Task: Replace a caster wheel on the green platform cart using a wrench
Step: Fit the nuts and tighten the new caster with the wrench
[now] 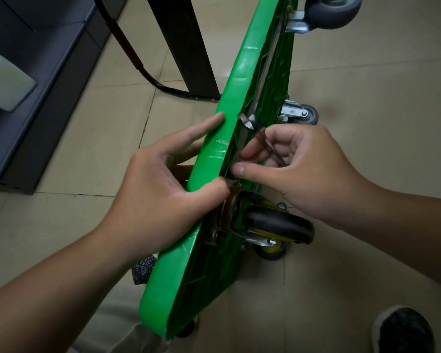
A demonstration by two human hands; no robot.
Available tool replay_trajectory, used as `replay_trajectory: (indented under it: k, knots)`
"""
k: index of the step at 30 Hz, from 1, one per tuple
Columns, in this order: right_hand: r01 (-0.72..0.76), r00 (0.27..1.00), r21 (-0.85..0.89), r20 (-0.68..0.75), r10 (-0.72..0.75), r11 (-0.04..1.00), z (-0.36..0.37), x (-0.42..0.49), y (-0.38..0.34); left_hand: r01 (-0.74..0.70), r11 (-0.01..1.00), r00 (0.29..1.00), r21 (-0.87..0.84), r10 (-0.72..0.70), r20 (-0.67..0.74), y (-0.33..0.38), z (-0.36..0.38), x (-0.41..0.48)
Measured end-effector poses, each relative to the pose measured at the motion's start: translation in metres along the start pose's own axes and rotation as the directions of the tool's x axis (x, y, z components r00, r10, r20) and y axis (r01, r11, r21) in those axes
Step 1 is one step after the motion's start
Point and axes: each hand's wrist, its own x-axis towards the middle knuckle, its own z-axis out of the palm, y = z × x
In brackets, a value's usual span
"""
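Green plastic fills the middle of the view: the green platform cart (239, 80) stands tipped on its long edge on the tiled floor (367, 72), with its ribbed underside turned toward the right hand (308, 169). The left hand (161, 194) has its grip closed over the cart's rim. The thumb is clamped on the near face, the forefinger is laid straight along the rim, and the other fingers are behind the deck.

The right grip is pinched round a thin dark wrench (267, 146). Its head pokes out beyond the fingertips against the underside, above the mounting plate (229, 207) rather than on it.

Just below both grips sits a black-tyred caster wheel (278, 224) with a yellow hub. It is seated on that brownish plate, right under the left thumb. A second yellow-hubbed wheel (271, 250) peeks out beneath it, partly hidden.

I cannot tell whether the seated caster is the old one or its replacement. The job looks to be in the fastener stage: the caster is in place with a tool in hand, but the wrench is not engaged on any bolt I can see.
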Motion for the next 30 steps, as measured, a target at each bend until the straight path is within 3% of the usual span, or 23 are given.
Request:
replay_trajectory:
  k: [7,13,19,25,27,28,30]
  knots:
    - [-0.005,0.999,0.025,-0.038,0.006,1.000,-0.002,-0.001,-0.001,0.002,1.000,1.000,-0.004,-0.002,-0.003,0.001,-0.001,-0.001]
    - [-0.092,0.995,0.036,0.045,0.090,0.995,0.000,-0.005,0.005,0.007,1.000,1.000,-0.004,-0.007,-0.001,0.001,0.000,-0.001]
    - [-0.001,1.000,0.054,-0.022,0.003,0.999,-0.002,-0.006,0.004,0.004,1.000,1.000,0.002,-0.004,-0.002,0.002,0.000,-0.001]
    - [0.000,0.998,-0.007,0.065,0.000,1.000,-0.010,-0.001,0.009,0.006,1.000,1.000,0.007,-0.006,-0.001,0.003,0.000,-0.002]
    - [0.083,0.990,-0.200,0.125,-0.058,0.976,-0.029,0.004,0.010,0.005,1.000,1.000,0.014,-0.005,-0.002,0.003,0.000,-0.002]
    - [0.197,0.973,-0.319,0.182,-0.145,0.927,-0.040,0.007,0.006,0.006,1.000,1.000,0.018,-0.006,-0.002,0.003,-0.001,-0.001]
    - [0.486,0.866,-0.515,0.390,-0.312,0.706,-0.061,0.015,-0.006,0.006,1.000,1.000,0.026,-0.006,-0.004,0.003,-0.002,-0.002]
